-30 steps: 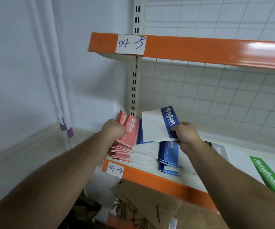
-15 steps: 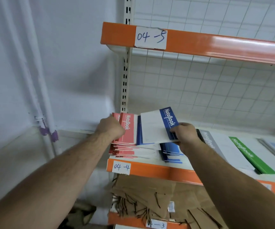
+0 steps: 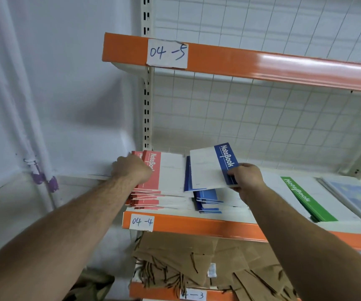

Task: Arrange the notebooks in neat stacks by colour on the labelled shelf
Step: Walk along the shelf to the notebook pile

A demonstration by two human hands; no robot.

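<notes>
Shelf labelled 04-4 (image 3: 197,226). The left hand (image 3: 131,170) curls round the spine edge of the red notebook stack (image 3: 164,181) at the shelf's left end. The right hand (image 3: 245,178) pinches a blue notebook (image 3: 207,168), tilted above the blue stack (image 3: 207,202) alongside. A green notebook (image 3: 301,197) lies further right, with brown paper bags (image 3: 186,257) on the shelf below.

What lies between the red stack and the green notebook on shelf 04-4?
Head view: the blue stack, right of the red stack, with the right hand holding a blue notebook over it.

Left hand (image 3: 131,170) and right hand (image 3: 248,179) on bare, hairy forearms (image 3: 77,224); perhaps olive camouflage trousers (image 3: 88,286)
</notes>
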